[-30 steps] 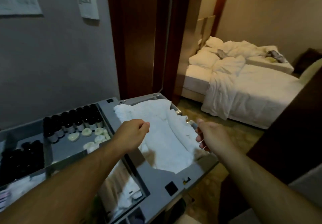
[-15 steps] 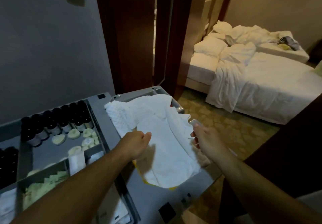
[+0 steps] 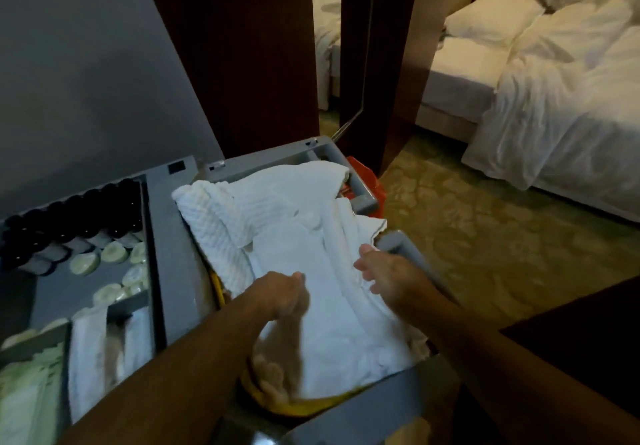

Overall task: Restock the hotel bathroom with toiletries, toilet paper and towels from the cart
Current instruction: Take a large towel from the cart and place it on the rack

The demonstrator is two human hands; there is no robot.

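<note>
The white towels (image 3: 294, 230) lie heaped in the open bin at the right end of the cart (image 3: 173, 237), from its far edge to its near edge, and a strip of yellow lining (image 3: 218, 289) peeks out beneath them along the bin's left side and near edge. The cart stands parked at the dark door frame (image 3: 242, 64), I'd guess so the stock stays within reach of the room, where an unmade bed (image 3: 554, 98) shows beyond the patterned carpet (image 3: 467, 254). Both arms reach over the near edge into that bin. The left grip (image 3: 280, 292) sits over the middle of the heap with its fingers curled in, but blur and its own shadow keep me from telling whether any cloth is caught in it. The right grip (image 3: 388, 271) is wide, fingers spread loosely on the towels by the bin's right edge, likely to feel out one piece or steady the pile. To my eye the person is sorting out a towel to lift, so this part of the restocking has barely begun. In the tray on the left, small dark-capped bottles (image 3: 69, 223) stand in rows along the far edge, with pale round soaps (image 3: 114, 252) just in front of them, all untouched.
</note>
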